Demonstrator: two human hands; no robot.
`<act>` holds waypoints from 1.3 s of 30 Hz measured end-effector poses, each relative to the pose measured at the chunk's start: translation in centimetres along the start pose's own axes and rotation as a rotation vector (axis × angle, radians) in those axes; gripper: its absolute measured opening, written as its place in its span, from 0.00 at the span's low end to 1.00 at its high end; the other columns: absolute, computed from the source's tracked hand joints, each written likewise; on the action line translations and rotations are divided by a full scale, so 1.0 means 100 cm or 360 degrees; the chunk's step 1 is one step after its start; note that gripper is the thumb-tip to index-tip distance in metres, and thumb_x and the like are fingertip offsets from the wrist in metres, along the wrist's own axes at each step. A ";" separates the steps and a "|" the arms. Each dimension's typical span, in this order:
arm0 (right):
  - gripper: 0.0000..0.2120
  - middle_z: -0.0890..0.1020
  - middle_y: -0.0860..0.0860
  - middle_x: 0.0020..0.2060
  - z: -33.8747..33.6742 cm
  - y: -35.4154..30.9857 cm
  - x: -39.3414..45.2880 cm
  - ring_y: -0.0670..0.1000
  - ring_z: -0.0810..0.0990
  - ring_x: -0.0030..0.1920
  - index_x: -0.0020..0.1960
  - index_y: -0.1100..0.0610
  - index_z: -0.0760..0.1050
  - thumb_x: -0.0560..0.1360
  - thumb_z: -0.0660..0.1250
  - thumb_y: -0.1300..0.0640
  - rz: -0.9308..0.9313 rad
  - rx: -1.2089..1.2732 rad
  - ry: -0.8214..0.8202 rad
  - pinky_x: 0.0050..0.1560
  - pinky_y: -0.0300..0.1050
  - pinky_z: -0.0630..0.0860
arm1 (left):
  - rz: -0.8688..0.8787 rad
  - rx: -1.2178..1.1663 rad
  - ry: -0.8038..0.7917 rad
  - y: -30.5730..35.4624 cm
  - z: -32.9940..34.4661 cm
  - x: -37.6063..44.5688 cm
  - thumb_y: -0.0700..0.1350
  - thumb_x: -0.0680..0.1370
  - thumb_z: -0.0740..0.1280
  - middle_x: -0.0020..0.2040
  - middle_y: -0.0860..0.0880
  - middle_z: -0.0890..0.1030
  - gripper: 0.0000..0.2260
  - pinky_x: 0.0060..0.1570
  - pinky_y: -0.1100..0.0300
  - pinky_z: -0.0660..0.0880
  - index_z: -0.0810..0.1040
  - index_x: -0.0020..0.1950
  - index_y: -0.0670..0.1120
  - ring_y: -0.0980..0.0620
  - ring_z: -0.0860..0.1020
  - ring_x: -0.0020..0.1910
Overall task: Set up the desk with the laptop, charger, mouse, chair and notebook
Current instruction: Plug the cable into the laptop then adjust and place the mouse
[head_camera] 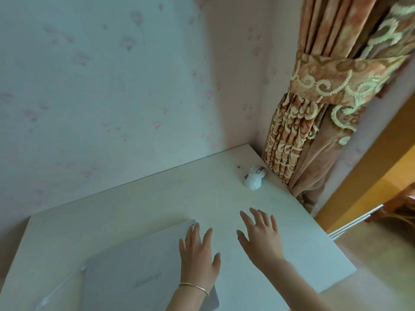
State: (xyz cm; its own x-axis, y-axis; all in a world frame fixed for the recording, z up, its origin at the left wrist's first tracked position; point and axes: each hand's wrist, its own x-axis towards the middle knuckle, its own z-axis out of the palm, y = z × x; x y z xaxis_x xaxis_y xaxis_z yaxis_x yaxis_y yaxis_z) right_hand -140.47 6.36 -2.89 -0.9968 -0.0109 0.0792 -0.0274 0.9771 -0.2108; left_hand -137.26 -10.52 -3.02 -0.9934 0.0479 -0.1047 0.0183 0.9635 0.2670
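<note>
The desk (139, 205) in front of me is a pale cream top pushed into a corner of the room, its far edge against a wall papered with faint pink flowers (101, 86). At the far right corner a gathered orange-and-cream curtain (314, 108), cinched by a patterned tieback, hangs down just beside the desk's right edge. Beyond it, on the right, is a yellow wooden frame (368, 176).

My closed silver laptop (139, 268) lies flat near the front edge, towards the left. A white charger cable (60, 288) meets its left side and trails to the front left corner. The white mouse (254, 177) sits at the far right corner, close to the curtain, with a tiny dark speck (238, 167) just to its left. The stretch of desk between my hands and the mouse is bare.

My left hand (198, 259), with a thin bangle (194, 288) on the wrist, has its fingers straight and spread over the laptop's far right corner; I cannot tell whether they touch it. My right hand (261, 237) is open too, fingers splayed above the desk to the right of the laptop, holding nothing.

There is lettering on the laptop lid, too blurred to read.
</note>
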 end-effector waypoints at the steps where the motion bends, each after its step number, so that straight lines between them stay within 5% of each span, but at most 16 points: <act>1: 0.24 0.81 0.55 0.57 -0.001 0.009 0.007 0.59 0.78 0.58 0.60 0.52 0.77 0.66 0.73 0.47 0.0029 0.0012 -0.0012 0.59 0.61 0.73 | -0.0001 0.0062 -0.0058 0.005 0.004 0.006 0.53 0.78 0.60 0.78 0.45 0.48 0.27 0.74 0.42 0.46 0.55 0.76 0.52 0.44 0.44 0.77; 12: 0.25 0.64 0.55 0.71 0.027 0.096 0.166 0.57 0.62 0.69 0.71 0.51 0.63 0.76 0.59 0.47 0.0042 0.0192 -0.0216 0.67 0.54 0.64 | -0.0453 0.0170 -0.0222 0.044 0.055 0.077 0.55 0.79 0.58 0.78 0.46 0.42 0.28 0.74 0.44 0.45 0.51 0.76 0.54 0.44 0.42 0.77; 15: 0.24 0.65 0.55 0.70 0.043 0.098 0.212 0.59 0.62 0.68 0.69 0.51 0.65 0.75 0.60 0.48 -0.0048 0.0229 -0.0252 0.65 0.57 0.66 | -0.0540 0.0147 -0.0207 0.052 0.066 0.096 0.55 0.74 0.66 0.77 0.41 0.55 0.30 0.71 0.40 0.55 0.63 0.73 0.52 0.40 0.53 0.76; 17: 0.22 0.67 0.54 0.68 0.051 0.093 0.241 0.59 0.64 0.66 0.67 0.52 0.67 0.74 0.61 0.50 -0.0112 0.0204 -0.0257 0.63 0.58 0.68 | -0.0541 0.0133 -0.0205 0.054 0.072 0.106 0.55 0.58 0.78 0.67 0.38 0.73 0.33 0.57 0.36 0.73 0.78 0.61 0.49 0.37 0.73 0.65; 19: 0.20 0.68 0.54 0.66 0.059 0.086 0.269 0.58 0.66 0.63 0.66 0.52 0.67 0.74 0.60 0.51 -0.0124 0.0139 -0.0272 0.59 0.57 0.70 | -0.0532 0.0156 -0.0124 0.057 0.078 0.112 0.53 0.47 0.81 0.57 0.39 0.81 0.34 0.44 0.38 0.79 0.83 0.51 0.48 0.37 0.81 0.55; 27: 0.12 0.76 0.55 0.54 0.090 0.080 0.319 0.56 0.70 0.56 0.55 0.54 0.76 0.75 0.59 0.52 -0.0205 -0.0266 -0.0364 0.51 0.48 0.70 | -0.0726 -0.0019 0.0214 0.037 0.106 0.088 0.51 0.49 0.82 0.58 0.38 0.80 0.39 0.45 0.39 0.77 0.71 0.57 0.50 0.42 0.67 0.60; 39: 0.11 0.80 0.57 0.49 0.116 0.089 0.332 0.58 0.73 0.51 0.50 0.57 0.79 0.76 0.62 0.52 -0.0293 -0.0176 -0.0186 0.48 0.49 0.67 | -0.0803 -0.0038 0.0442 0.019 0.111 0.052 0.46 0.58 0.77 0.64 0.39 0.76 0.32 0.58 0.45 0.73 0.70 0.60 0.51 0.42 0.67 0.63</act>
State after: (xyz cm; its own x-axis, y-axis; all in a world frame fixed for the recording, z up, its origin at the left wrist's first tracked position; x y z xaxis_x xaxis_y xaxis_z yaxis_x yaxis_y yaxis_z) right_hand -174.66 12.25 -13.41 -0.9779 -0.2089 -0.0082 -0.2072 0.9737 -0.0947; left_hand -141.13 -5.55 -13.71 -0.8710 -0.4904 0.0300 -0.4651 0.8426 0.2713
